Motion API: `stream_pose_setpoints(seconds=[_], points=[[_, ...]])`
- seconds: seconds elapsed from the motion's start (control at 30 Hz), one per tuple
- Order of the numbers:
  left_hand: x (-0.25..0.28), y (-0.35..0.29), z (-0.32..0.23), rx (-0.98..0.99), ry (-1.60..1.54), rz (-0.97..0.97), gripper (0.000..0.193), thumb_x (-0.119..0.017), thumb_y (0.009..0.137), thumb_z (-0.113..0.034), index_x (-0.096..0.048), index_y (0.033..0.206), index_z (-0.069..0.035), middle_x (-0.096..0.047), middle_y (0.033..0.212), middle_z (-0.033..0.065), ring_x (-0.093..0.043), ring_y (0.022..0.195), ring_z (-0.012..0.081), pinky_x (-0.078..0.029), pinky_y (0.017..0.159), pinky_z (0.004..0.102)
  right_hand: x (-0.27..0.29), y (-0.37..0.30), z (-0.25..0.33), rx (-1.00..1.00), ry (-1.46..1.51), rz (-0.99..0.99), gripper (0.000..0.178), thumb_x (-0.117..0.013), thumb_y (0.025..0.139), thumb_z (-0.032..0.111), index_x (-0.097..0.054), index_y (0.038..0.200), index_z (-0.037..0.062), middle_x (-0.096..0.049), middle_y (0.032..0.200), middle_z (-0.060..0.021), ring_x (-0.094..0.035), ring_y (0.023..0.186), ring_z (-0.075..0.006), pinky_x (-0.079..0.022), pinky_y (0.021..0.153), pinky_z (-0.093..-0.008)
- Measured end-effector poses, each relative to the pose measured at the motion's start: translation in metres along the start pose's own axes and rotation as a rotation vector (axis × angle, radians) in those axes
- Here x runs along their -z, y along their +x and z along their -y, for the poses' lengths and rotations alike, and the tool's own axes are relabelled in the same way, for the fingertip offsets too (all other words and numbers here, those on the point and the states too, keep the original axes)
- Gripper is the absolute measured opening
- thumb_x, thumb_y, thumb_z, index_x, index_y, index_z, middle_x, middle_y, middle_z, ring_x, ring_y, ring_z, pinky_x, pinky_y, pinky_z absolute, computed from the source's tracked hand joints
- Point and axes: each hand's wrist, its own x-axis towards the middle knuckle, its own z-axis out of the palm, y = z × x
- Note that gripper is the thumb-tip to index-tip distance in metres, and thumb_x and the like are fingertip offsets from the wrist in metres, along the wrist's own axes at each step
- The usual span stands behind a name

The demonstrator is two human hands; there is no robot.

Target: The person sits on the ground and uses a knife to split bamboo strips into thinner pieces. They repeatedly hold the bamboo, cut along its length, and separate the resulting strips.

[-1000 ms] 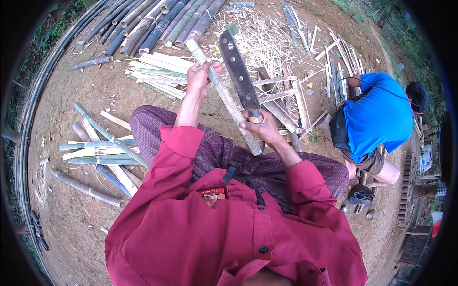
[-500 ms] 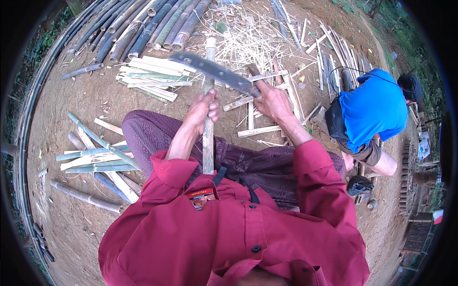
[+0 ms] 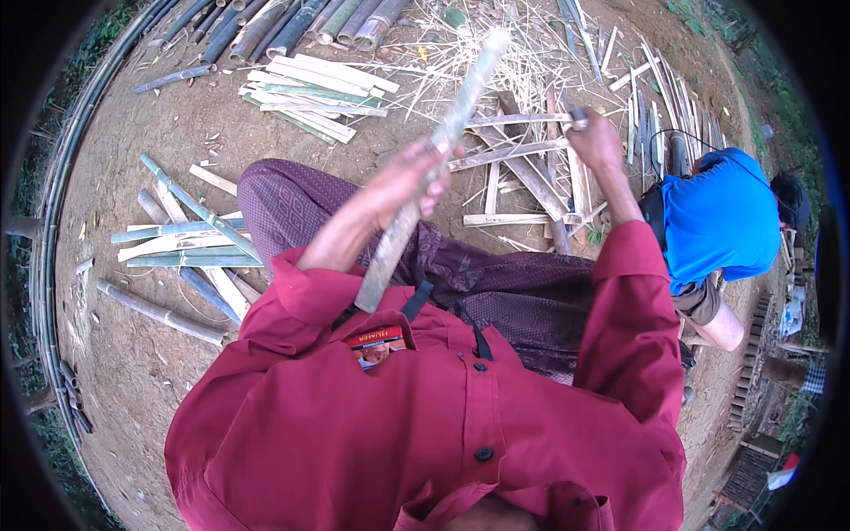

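Observation:
My left hand is closed around a bamboo strip, which tilts up and to the right in front of my lap. The strip's far part is blurred by motion. Farther right, my right hand is closed on the handle of a machete, apart from the strip. Only the collar end of the handle stands out above my fingers; the blade is hard to make out against the wood pieces behind it. Beneath and beyond that hand lie crossed split bamboo pieces.
Split bamboo stacks lie ahead and at left. Bamboo poles stand at the far left, thin shavings spread at the far middle. Close by on the right is a person in a blue top.
The machete has swung away from the strip to the right with my right hand. My left hand has moved right, and the strip has gone from upright to tilted. The view has shifted.

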Motion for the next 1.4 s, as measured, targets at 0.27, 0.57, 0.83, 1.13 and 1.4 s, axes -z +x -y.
stream_pose_setpoints(seconds=[0.27,0.57,0.83,1.13,1.4], points=[[0.204,0.073,-0.148,-0.585,0.212,-0.463,0.03,-0.047,0.091,-0.015,-0.05,0.119,-0.005,-0.06,0.083,0.0046,-0.059,0.072,0.0128,-0.051,0.064,0.0268,0.069,-0.03,-0.017,-0.137,0.773,0.084,0.03,-0.067,0.071,0.015,-0.059,0.097,0.0013,-0.056,0.063,-0.0032,-0.051,0.051,-0.0092,-0.039,0.049,-0.0224],[0.28,0.14,-0.048,-0.108,1.859,-0.528,0.04,-0.061,0.077,-0.03,-0.052,0.113,-0.014,-0.065,0.097,0.0151,-0.061,0.092,0.0339,-0.047,0.078,0.0454,0.082,-0.083,-0.028,-0.291,1.132,-0.11,0.024,-0.068,0.077,0.014,-0.055,0.091,0.0008,-0.056,0.067,-0.0049,-0.055,0.055,-0.0119,-0.045,0.052,-0.0255],[0.389,0.165,0.01,-0.218,1.848,-0.307,0.04,-0.062,0.081,-0.022,-0.055,0.117,-0.006,-0.06,0.11,0.0167,-0.058,0.099,0.0322,-0.046,0.085,0.0398,0.068,-0.09,-0.067,-0.437,1.134,-0.08,0.019,-0.067,0.079,0.017,-0.056,0.083,0.0021,-0.055,0.068,-0.0042,-0.056,0.057,-0.0116,-0.047,0.053,-0.0255],[0.291,0.29,0.111,-0.31,1.618,-0.137,0.031,-0.054,0.081,-0.019,-0.059,0.111,-0.011,-0.064,0.093,0.0177,-0.062,0.083,0.0349,-0.049,0.074,0.0393,0.077,-0.092,-0.065,-0.495,1.148,-0.202,0.022,-0.066,0.079,0.017,-0.056,0.089,0.0003,-0.055,0.069,-0.0051,-0.056,0.057,-0.0122,-0.047,0.054,-0.0258],[0.093,0.308,0.255,-0.053,1.57,-0.056,0.061,-0.068,0.073,-0.023,-0.042,0.127,-0.012,-0.05,0.121,0.0175,-0.051,0.109,0.0346,-0.046,0.085,0.0447,0.079,-0.093,-0.059,-0.554,1.211,-0.279,0.025,-0.067,0.077,0.016,-0.056,0.093,0.0005,-0.058,0.065,-0.0044,-0.055,0.054,-0.011,-0.045,0.053,-0.0241]])
